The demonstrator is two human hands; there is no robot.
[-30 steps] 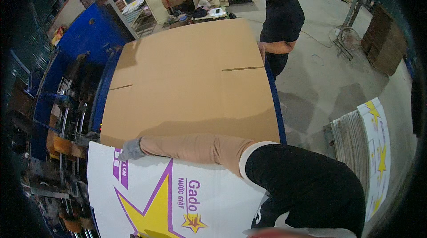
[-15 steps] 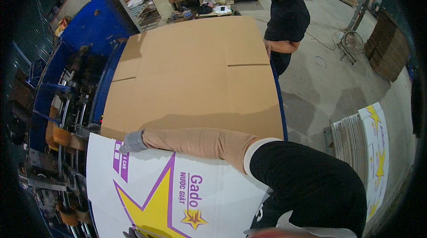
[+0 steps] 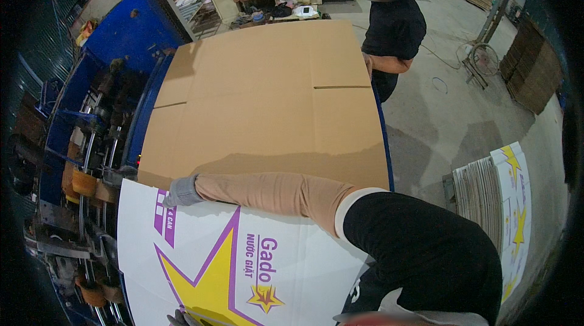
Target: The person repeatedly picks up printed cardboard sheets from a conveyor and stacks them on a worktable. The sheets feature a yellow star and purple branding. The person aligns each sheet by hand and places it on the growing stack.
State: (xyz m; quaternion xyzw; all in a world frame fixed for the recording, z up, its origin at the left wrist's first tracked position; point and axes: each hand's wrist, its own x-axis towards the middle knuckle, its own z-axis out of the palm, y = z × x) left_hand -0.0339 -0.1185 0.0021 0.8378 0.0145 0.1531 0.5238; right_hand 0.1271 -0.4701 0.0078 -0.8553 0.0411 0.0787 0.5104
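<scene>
The right arm comes in from 5 o'clock, bends low over the work and stretches nearly level toward 8 o'clock, a tan sleeve [image 3: 261, 192] covering its forearm. At its end the right hand [image 3: 182, 192], in a grey glove, lies over the far edge of the white printed cardboard sheet [image 3: 204, 271], which fills 6 to 8 o'clock beside the brown cardboard [image 3: 255, 101] at 12. Whether its fingers pinch or merely press, I cannot tell (they point away and blend into the glove). The left hand [image 3: 180, 318] shows only gloved fingertips on the sheet at 7 o'clock; the rest is cut off, its grip unclear. The sheet's near side is cut off too. At 1 o'clock, a co-worker's hand [image 3: 368, 64] is partly hidden by the brown cardboard.
</scene>
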